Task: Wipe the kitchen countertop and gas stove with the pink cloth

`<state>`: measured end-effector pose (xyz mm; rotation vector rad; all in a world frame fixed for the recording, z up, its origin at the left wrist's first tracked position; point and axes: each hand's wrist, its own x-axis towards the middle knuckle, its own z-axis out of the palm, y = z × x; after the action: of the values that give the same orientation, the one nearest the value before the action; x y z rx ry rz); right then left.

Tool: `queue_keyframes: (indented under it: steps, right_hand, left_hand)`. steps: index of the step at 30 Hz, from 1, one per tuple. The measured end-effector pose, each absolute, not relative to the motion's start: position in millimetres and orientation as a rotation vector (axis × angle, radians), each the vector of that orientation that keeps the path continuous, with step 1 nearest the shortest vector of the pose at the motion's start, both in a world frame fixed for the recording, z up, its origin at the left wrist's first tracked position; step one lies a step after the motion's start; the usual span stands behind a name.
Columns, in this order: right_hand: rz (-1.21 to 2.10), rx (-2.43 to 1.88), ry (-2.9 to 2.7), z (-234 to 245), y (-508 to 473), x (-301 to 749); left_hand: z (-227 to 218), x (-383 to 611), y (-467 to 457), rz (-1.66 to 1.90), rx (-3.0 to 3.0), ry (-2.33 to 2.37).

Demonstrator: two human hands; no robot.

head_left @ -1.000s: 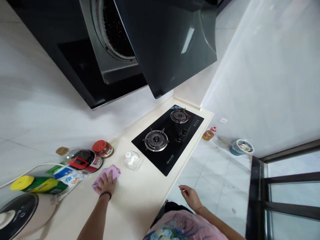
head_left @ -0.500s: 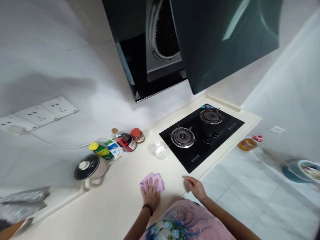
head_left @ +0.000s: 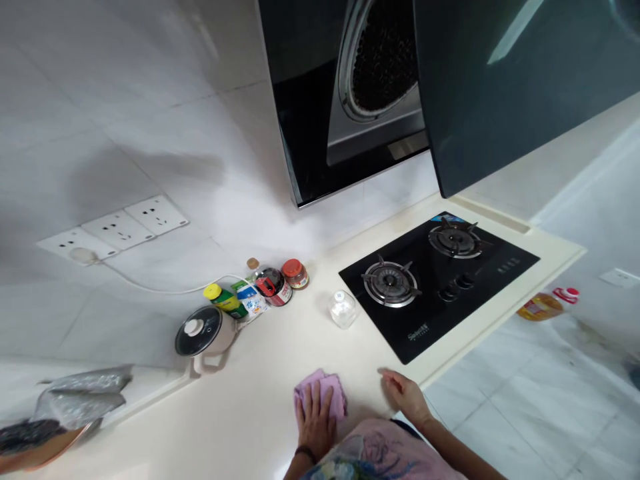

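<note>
My left hand (head_left: 317,420) lies flat on a folded pink cloth (head_left: 336,393), fingers stretched out and pressing it to the white counter (head_left: 235,413). A dark band circles that wrist. Over the counter's front edge, my right hand (head_left: 406,395) has its fingers curled together, with nothing visible in them. Beyond the hands stands a clear bottle (head_left: 343,310) with a white top, just left of the black gas hob (head_left: 425,337).
A lidded pot (head_left: 206,333) stands by the wall, beside a yellow-capped green bottle (head_left: 225,300), a dark bottle with a red label (head_left: 274,287) and a red-lidded jar (head_left: 295,273). A cord runs from the sockets (head_left: 120,230). The range hood (head_left: 360,160) overhangs. An oil bottle (head_left: 543,305) is on the floor.
The view has shifted, so most things appear farther right, and a bucket has left the right side. My left hand and the cloth have slid slightly towards my body. My right hand stays near the edge.
</note>
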<state>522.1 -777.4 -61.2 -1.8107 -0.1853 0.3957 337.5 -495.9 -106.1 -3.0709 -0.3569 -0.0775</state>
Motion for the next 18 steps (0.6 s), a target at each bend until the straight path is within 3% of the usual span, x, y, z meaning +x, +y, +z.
queue_keyframes:
  steps: [10,18]
  right_hand:
    - [0.383,-1.947,-0.033,-66.0,-838.8,502.6]
    - [0.297,-2.017,0.032,-62.1,-880.8,488.1]
  left_hand:
    - [-14.8,525.6,-426.9,0.411,-3.134,-0.736]
    - [2.7,590.9,-395.4,0.454,-3.174,-0.833]
